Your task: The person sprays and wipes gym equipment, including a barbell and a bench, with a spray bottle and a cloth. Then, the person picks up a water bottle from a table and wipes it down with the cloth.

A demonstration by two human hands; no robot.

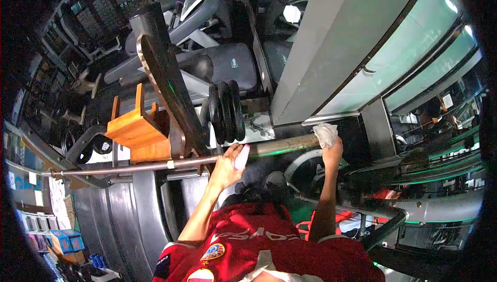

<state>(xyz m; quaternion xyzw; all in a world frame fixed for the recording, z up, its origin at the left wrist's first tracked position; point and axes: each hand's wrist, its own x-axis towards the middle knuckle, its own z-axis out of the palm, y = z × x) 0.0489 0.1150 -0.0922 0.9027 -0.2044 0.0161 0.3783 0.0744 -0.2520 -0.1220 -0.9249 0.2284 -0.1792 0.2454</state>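
Head | left grip (pixel 225 170) clasping white-pink object (pixel 240 158) | right grip (pixel 333 150) clasping cloth (pixel 325 134) | bar end (pixel 304 142) near pillar (pixel 329 49) edge

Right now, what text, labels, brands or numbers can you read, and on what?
None legible enough to quote.
Red shirt: large white lettering, inverted and creased.
Crest on it: too small.
White label on black machine cover: too small.
Blue lettering, far left: blurred.
White-and-pink object in left hand: no readable text.

We are facing a barbell (pixel 191 162), cloth (pixel 325 135) on its right end, plates (pixel 225 112) beyond it, stool (pixel 140 129) to their left.
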